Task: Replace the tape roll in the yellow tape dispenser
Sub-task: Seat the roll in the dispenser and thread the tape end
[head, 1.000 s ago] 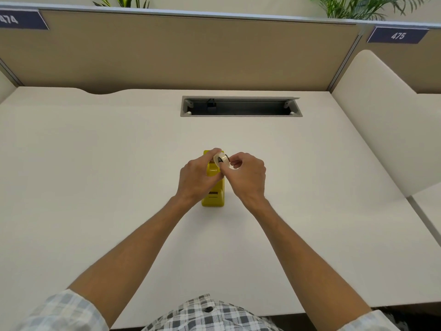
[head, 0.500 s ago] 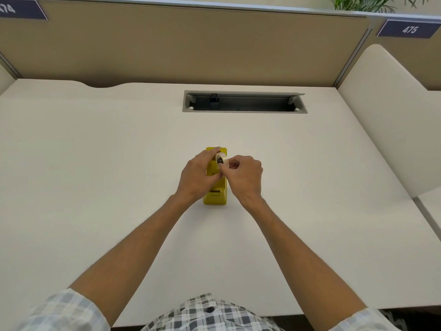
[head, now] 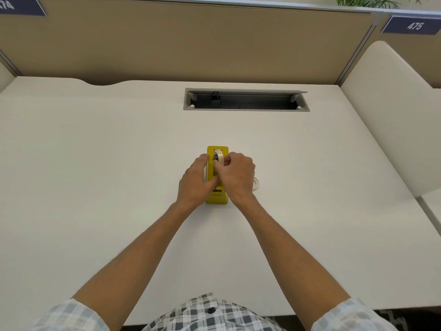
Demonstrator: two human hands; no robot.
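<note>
The yellow tape dispenser (head: 216, 174) stands near the middle of the white tabletop (head: 95, 163), its long side running away from the person. The left hand (head: 194, 182) lies flat along the dispenser's left side, fingers stretched forward and thumb pressed against the yellow body, bracing it rather than closing round it. The right hand (head: 235, 176) comes in from the right, fingers curled, pinching the tape roll (head: 218, 156). That pale roll stands on edge in the dispenser's open well at the far end, its dark core just visible. Just beside the right hand, lying flat on the tabletop, a second clear roll (head: 255, 183) peeks out, mostly hidden behind the hand. Farther back, an open cable slot (head: 245, 100) is set into the tabletop.
</note>
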